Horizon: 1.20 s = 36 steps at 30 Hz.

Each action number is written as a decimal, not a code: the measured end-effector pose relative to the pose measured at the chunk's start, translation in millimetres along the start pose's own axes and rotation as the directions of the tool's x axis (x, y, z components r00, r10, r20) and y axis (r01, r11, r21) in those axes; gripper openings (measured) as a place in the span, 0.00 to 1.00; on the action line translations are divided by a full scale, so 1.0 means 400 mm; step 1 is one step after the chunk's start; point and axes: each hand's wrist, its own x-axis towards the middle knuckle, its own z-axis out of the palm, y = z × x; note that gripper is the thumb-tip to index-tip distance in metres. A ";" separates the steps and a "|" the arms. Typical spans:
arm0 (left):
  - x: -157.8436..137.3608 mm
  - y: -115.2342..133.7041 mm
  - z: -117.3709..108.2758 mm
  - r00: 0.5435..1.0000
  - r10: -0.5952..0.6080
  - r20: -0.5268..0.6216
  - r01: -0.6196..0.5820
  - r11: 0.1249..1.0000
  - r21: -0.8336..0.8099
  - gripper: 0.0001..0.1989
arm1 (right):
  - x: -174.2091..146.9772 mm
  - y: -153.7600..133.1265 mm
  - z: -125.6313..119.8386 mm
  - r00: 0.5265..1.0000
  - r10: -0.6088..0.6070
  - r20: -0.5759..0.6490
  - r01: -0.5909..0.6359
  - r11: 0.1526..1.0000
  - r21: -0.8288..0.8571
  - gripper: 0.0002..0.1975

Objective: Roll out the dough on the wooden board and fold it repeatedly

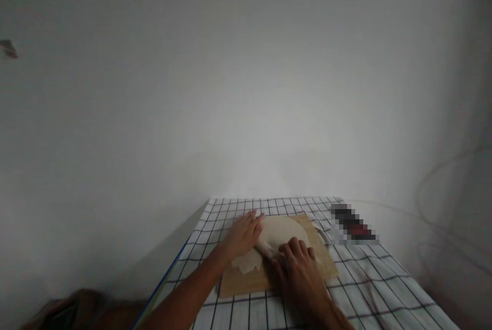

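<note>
A pale, flat sheet of dough lies on a wooden board in the head view. Its near left edge is ragged, and a raised fold runs across it between my hands. My left hand rests at the dough's left side with its fingers stretched out. Over the near edge, my right hand has its fingers curled and closed on the dough by the fold. The right fingertips are partly hidden.
A table with a white, black-checked cloth bears the board. A pixelated dark and red item lies at the far right. Behind stands a pale wall. A thin cable loops at the right, and a dark brown object sits below left.
</note>
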 end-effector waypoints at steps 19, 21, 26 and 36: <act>0.157 0.029 0.069 0.994 -0.044 0.098 0.050 0.997 -0.062 0.25 | 0.076 0.100 0.036 0.988 0.053 0.146 -0.052 0.999 -0.014 0.23; 0.126 0.026 0.060 0.991 -0.065 0.116 0.075 0.994 -0.081 0.26 | 0.060 0.065 0.023 0.990 0.047 0.132 -0.046 0.999 -0.014 0.23; 0.025 0.012 0.025 0.999 -0.016 0.033 0.017 1.000 -0.015 0.25 | 0.031 0.030 -0.010 0.975 -0.036 0.219 -0.003 0.985 0.173 0.25; -0.179 -0.036 0.006 0.985 0.131 -0.108 -0.135 0.990 -0.028 0.26 | -0.047 0.003 0.001 0.971 -0.188 0.148 0.148 0.957 0.249 0.26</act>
